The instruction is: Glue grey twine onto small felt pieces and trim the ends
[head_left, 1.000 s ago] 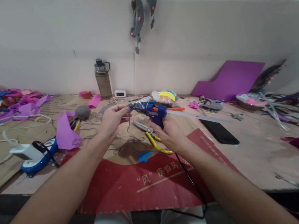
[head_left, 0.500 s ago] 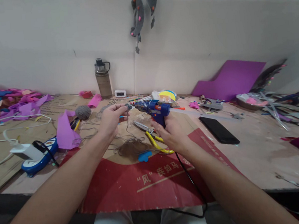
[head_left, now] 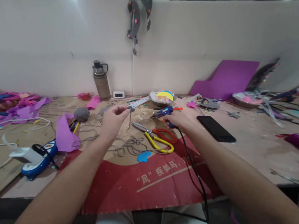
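My left hand [head_left: 113, 121] pinches a small grey piece [head_left: 131, 108] between thumb and fingertips, raised over the cardboard. Grey yarn [head_left: 129, 122] hangs from this piece toward a loose tangle [head_left: 127, 145]. Low at the table, my right hand [head_left: 177, 119] is wrapped round the handle of a blue hot glue gun [head_left: 165, 111], its nozzle facing left. Its black cord [head_left: 193, 164] runs down over the front edge. Scissors [head_left: 142, 127] lie between the hands, by red and yellow handles [head_left: 156, 144]. A blue foam cutout [head_left: 143, 157] rests nearer me.
A phone [head_left: 216, 128] lies right of my right hand. At the left are a power strip [head_left: 41, 161], purple felt [head_left: 65, 132] and a yarn ball [head_left: 82, 114]. A bottle [head_left: 101, 83] and small clock [head_left: 118, 94] stand at the back. Purple sheet [head_left: 225, 80] leans on the wall.
The glue gun has moved right and down, away from the small grey piece, with my right hand on it. My left hand still pinches the piece.
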The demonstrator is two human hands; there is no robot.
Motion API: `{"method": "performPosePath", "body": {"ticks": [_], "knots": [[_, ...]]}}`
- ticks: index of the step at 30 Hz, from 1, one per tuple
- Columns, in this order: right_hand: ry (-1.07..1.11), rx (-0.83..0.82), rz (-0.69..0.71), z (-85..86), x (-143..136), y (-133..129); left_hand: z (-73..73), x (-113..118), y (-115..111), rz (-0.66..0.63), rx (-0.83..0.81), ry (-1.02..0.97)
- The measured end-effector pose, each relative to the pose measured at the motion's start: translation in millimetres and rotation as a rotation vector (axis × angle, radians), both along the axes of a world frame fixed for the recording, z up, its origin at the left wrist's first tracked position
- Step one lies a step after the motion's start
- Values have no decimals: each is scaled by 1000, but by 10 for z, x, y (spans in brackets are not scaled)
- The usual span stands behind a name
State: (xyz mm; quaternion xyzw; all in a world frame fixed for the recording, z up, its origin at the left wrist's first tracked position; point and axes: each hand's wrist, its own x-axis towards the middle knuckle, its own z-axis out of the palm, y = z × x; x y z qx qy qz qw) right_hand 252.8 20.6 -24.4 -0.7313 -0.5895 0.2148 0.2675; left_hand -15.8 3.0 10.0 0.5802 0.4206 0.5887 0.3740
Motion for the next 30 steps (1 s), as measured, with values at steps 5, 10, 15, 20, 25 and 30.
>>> {"method": "performPosePath", "body": {"ticks": [5, 10, 15, 20, 25, 30], "knots": [[-217, 49, -60, 155, 63, -137, 30, 0, -44, 14, 63, 43], [-24, 539, 110, 419, -485, -461, 53, 30, -81, 38, 83, 74], [741, 427, 382, 342, -1203, -492, 60, 39, -101, 61, 123, 119], [948, 352, 413, 293, -1376, -417, 63, 9, -102, 105, 146, 194], [619, 566, 368, 357, -1311, -460, 68, 30, -108, 23, 60, 119], [455, 651, 353, 365, -1271, -480, 68, 58, -118, -75, 6, 1]]}}
